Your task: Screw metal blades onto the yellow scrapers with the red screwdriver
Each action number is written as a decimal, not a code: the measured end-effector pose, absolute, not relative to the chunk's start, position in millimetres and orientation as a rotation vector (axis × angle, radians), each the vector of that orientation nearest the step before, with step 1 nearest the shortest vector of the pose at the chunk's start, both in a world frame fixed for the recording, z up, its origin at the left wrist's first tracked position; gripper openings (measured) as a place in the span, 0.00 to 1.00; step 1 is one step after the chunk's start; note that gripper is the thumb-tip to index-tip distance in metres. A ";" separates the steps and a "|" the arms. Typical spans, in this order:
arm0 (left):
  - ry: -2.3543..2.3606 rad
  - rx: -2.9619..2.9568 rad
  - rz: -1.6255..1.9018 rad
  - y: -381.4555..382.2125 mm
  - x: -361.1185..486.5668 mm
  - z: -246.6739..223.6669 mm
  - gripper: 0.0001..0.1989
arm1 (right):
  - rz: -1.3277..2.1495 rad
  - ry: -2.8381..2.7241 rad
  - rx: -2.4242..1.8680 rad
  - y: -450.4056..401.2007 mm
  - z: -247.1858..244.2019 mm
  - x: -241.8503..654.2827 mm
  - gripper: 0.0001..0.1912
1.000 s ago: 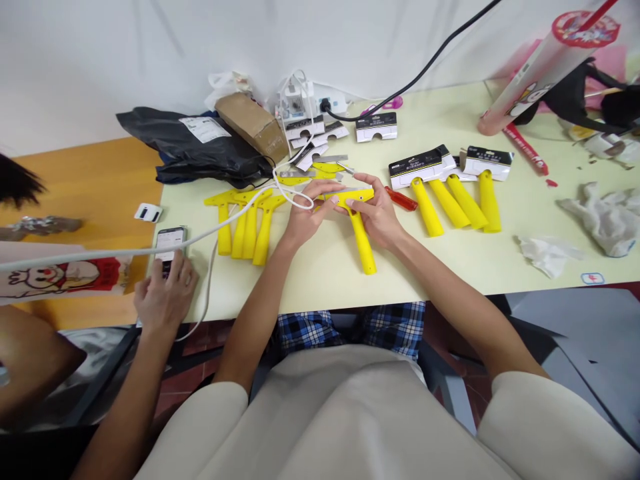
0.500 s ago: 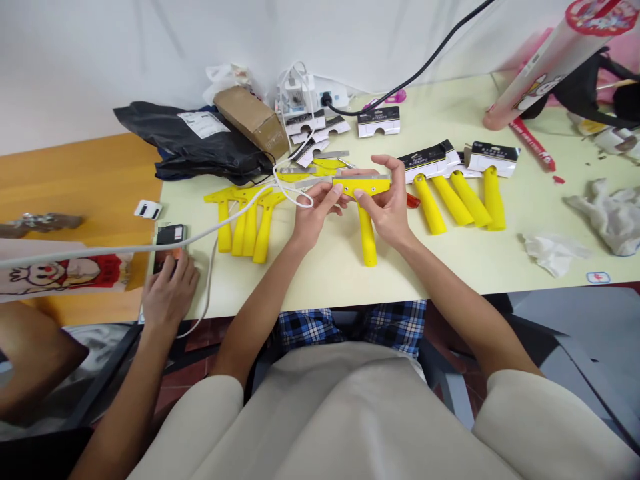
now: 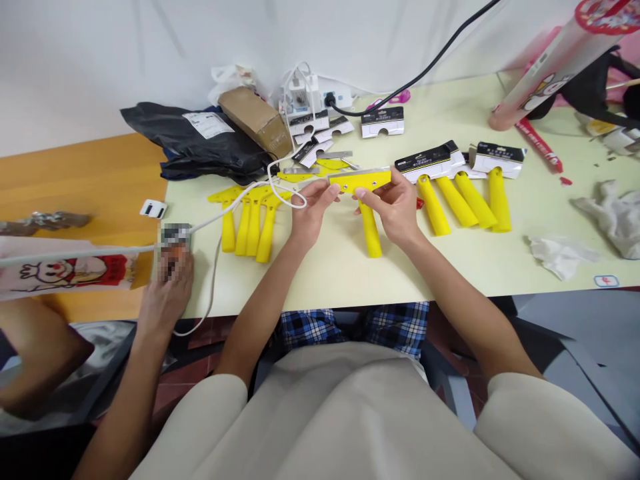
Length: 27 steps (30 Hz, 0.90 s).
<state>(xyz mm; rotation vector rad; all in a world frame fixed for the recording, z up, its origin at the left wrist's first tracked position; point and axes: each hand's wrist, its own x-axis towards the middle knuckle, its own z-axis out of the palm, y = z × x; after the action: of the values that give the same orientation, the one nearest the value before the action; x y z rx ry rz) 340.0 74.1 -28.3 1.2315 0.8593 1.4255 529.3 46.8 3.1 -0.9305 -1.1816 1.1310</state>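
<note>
Held crosswise between closed fingers of left hand and right hand: yellow scraper head, long axis sideways, handle nearer right hand.

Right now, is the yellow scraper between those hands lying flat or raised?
Raised: the left hand and right hand hold its head above the table, handle slanting down.

Cream tabletop had yellow T-handle scrapers, b&w pkg cards, black mailer bag, power strip, crumpled tissue.
</note>
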 end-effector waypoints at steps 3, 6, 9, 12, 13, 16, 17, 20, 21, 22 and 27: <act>0.906 1.483 1.375 76.5 329.8 -25.7 0.28 | 1.102 -1.135 -0.909 47.7 1.6 532.1 0.29; 1.024 1.897 1.236 84.1 321.9 -32.1 0.30 | 1.067 -1.102 -0.920 51.8 -0.6 537.0 0.33; 1.189 2.183 1.037 91.1 315.9 -49.7 0.35 | 1.029 -1.071 -0.922 56.1 0.2 542.0 0.34; 1.249 2.299 0.864 93.2 314.0 -64.8 0.35 | 1.004 -1.071 -0.914 58.6 4.2 545.9 0.33; 1.251 2.319 0.829 93.1 314.0 -67.2 0.33 | 0.998 -1.075 -0.916 59.0 5.8 547.0 0.32; 1.247 2.361 0.790 92.3 314.3 -68.0 0.30 | 0.981 -1.068 -0.941 59.9 9.7 550.2 0.30; 1.243 2.373 0.790 92.2 314.2 -67.2 0.29 | 0.976 -1.061 -0.959 60.3 10.4 551.2 0.29; 1.216 2.385 0.826 92.4 313.9 -65.3 0.27 | 0.986 -1.036 -1.014 61.8 10.0 553.3 0.29; 1.206 2.378 0.844 92.4 313.9 -64.9 0.26 | 1.006 -1.025 -1.027 62.2 9.1 553.5 0.29; 1.197 2.369 0.864 92.3 314.0 -64.6 0.25 | 1.038 -1.014 -1.037 62.6 7.8 553.3 0.29; 1.227 2.314 0.925 91.2 314.6 -62.1 0.19 | 1.244 -1.039 -1.104 63.7 -1.7 549.8 0.29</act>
<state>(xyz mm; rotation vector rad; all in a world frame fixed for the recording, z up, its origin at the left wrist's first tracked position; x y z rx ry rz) 314.6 91.2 -62.1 2.3137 1.2271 0.9246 549.8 63.7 -1.7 -1.1045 -1.0395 1.2438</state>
